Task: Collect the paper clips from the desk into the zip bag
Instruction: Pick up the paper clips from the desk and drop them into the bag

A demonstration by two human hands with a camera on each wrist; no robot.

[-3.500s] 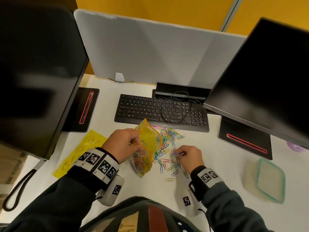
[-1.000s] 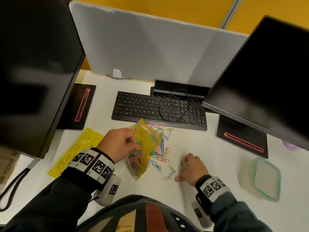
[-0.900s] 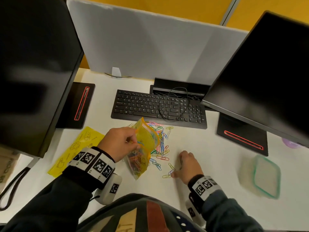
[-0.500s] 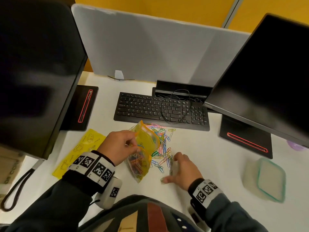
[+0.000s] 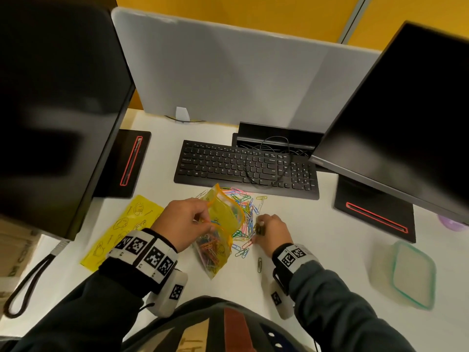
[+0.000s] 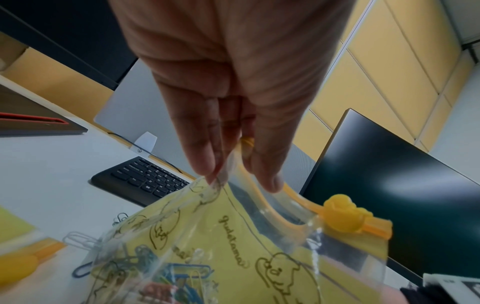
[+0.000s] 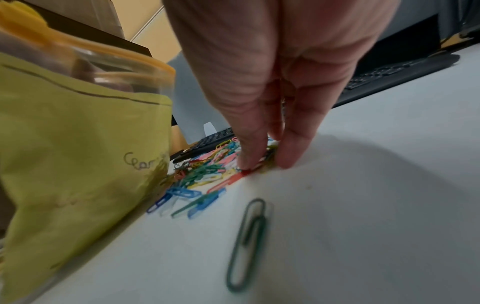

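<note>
The white desk top point(image 5: 330, 245) carries everything; on it, from large to small: two dark monitors, the left monitor point(image 5: 50, 97) and the right monitor point(image 5: 406, 110), a black keyboard point(image 5: 243, 168) behind the work, a clear lidded plastic box with a green rim point(image 5: 406, 273) well off to the right, and a flat yellow printed sheet point(image 5: 121, 224) to the left; then the yellow transparent zip bag with an orange slider point(image 5: 218, 232), standing between the hands with its mouth up and a good heap of clips already in its bottom.

The left hand point(image 5: 182, 222) pinches the bag's upper lip between thumb and fingertips point(image 6: 207, 164), holding the mouth agape; the right hand point(image 5: 271, 229) has its fingers bunched down on the pile of coloured paper clips point(image 5: 246, 219), clenched on a few at the pile's near edge, just beside the bag's right flank; how many it holds I cannot tell.

The pile runs from the keyboard toward the person, long axis front to back, directly right of the bag mouth; so the right hand is much the nearer, and its load need only rise and go a little left. A lone dark green paper clip point(image 7: 249, 244) lies apart, nearer the person, beside the right wrist, pointing fore and aft.

Half a second ago that hand lay flatter and lower on the desk, sweeping strays inward; now it has drawn up to the pile, and the scattered near clips sit closer together.
</note>
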